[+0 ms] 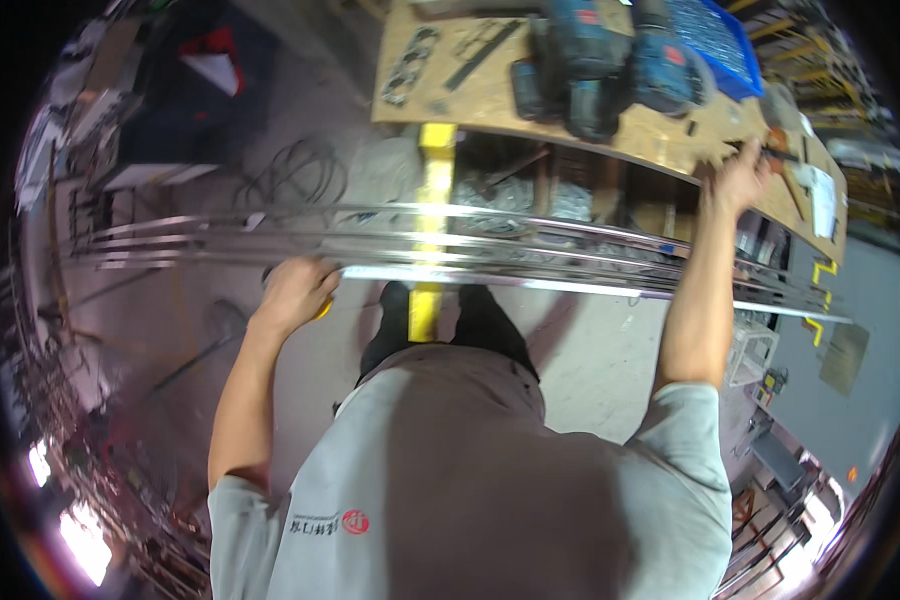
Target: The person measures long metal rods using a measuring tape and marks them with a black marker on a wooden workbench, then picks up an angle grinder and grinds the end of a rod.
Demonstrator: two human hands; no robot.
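My left hand (298, 295) is closed round a tape measure, its yellow case (324, 309) partly showing below the fingers. From that hand a pale strip (490, 281), which looks like the drawn-out tape, runs right along the near side of several long shiny metal bars (370, 240). The bars lie crosswise in front of me, over a yellow support (426, 312). My right hand (738, 182) reaches past them to the right part of the wooden workbench (660, 150), beside an orange-handled tool (776, 140). Blur hides what its fingertips touch.
Blue-and-black power tools (660, 75) and a blue tray (715, 45) of small metal parts stand on the bench. A slotted metal plate (410, 68) lies at its left. Coiled cable (300, 175) rests on the floor. A grey board (830, 370) is at right.
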